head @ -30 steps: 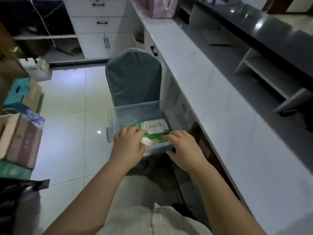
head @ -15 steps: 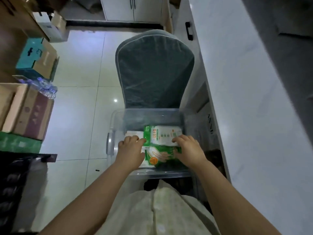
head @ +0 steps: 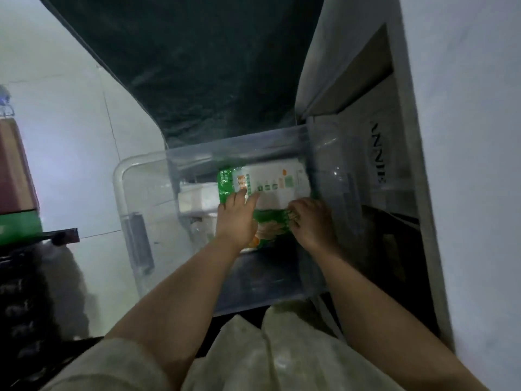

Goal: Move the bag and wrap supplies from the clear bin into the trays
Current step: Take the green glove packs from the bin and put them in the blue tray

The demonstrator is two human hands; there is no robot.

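- Clear plastic storage bin (head: 132,221): sits on the floor in front of the person, against a dark fabric chair back (head: 197,66) at its 12 o'clock.
- White flat box (head: 197,198): lies in the bin at 9 o'clock of the packet, partly under it.
- Left hand (head: 236,218): palm down on the packet's near-left part, fingers flat and spread, pressing rather than closed round anything.
- Green-and-white printed plastic packet of bags (head: 270,182): lies in the bin, long axis running 6 to 12 o'clock, most of it beyond both hands toward 12 o'clock.
- Right hand (head: 310,221): at the packet's near-right edge, fingers curled onto it; whether they pinch the edge cannot be told.
- Judgement: both hands are equally near, bracketing the near end; the lift depends on a two-sided grip.
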